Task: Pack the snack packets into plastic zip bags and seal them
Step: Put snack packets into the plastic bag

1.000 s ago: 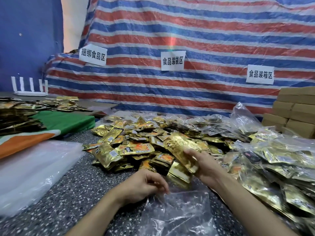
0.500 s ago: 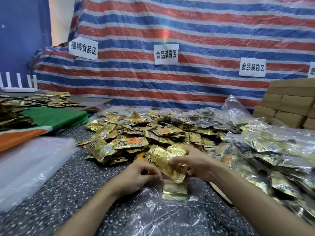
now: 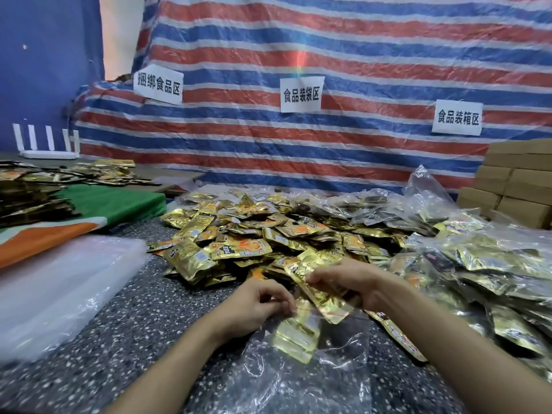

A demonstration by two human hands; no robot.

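Packet (image 3: 321,295) lowered to zip bag (image 3: 316,380); right hand (image 3: 351,282) grips it, left hand (image 3: 254,307) pinches bag

Speckled tabletop (image 3: 119,339) is carrying a heap of gold snack packets (image 3: 254,234) at centre. A clear zip bag (image 3: 313,380) is lying nearest, stacked empty bags (image 3: 59,288) left, filled bags (image 3: 493,264) right.

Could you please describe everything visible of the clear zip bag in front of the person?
The clear zip bag is thin, crinkled, glossy plastic lying flat on the speckled table, mouth open toward the packet pile. The left hand pinches its mouth edge; one gold packet lies inside, and the right hand holds a second packet at the mouth.
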